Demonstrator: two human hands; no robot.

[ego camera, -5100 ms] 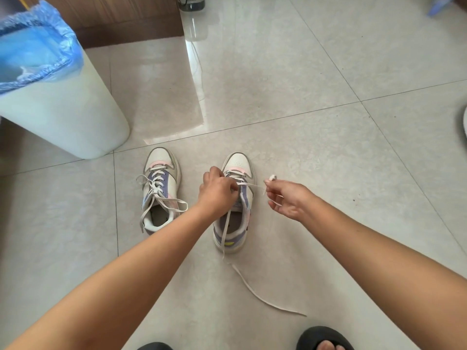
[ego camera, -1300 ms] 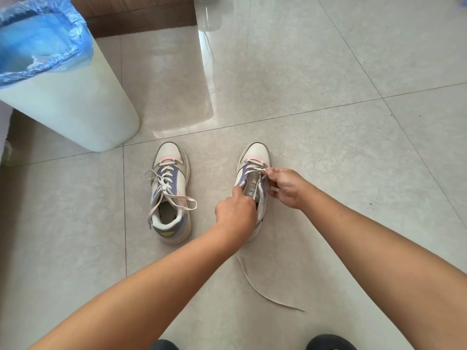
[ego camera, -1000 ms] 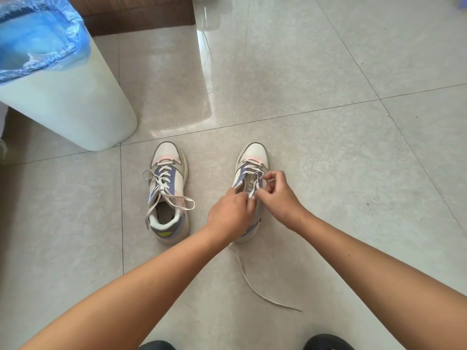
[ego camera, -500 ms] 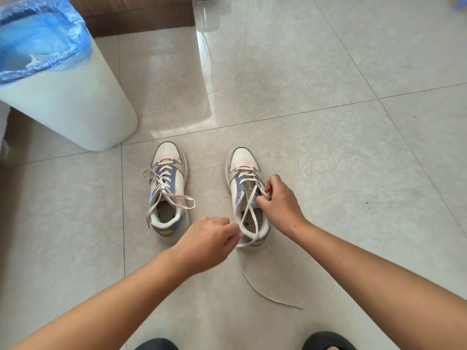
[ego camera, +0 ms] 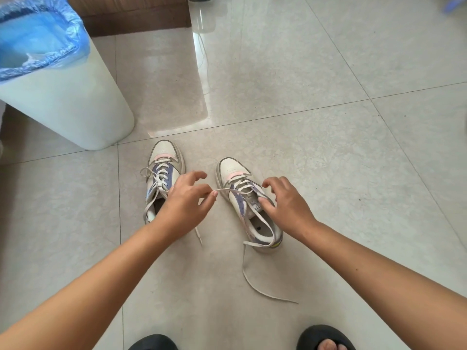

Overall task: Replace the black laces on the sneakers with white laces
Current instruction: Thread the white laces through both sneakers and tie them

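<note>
Two white sneakers with purple and pink panels stand on the tiled floor, toes pointing away from me. The left sneaker (ego camera: pixel 163 170) is laced with a white lace and partly hidden behind my left hand (ego camera: pixel 185 204). That hand pinches a white lace (ego camera: pixel 227 190) and holds it taut to the left from the right sneaker (ego camera: pixel 236 174). My right hand (ego camera: pixel 286 204) rests on the right sneaker's tongue and collar, thumb pressing down, fingers spread. The lace's other end (ego camera: pixel 255 286) trails loose on the floor toward me.
A white bin (ego camera: pixel 68 107) with a blue bag liner stands at the left, just beyond the left sneaker. A brown wooden base (ego camera: pixel 136 18) runs along the top. My two feet in black sandals (ego camera: pixel 324 337) are at the bottom edge.
My left hand has moved up and left, drawing the lace sideways across the gap between the shoes. The right sneaker has turned and sits further right. My right hand has shifted from the lace to the tongue.
</note>
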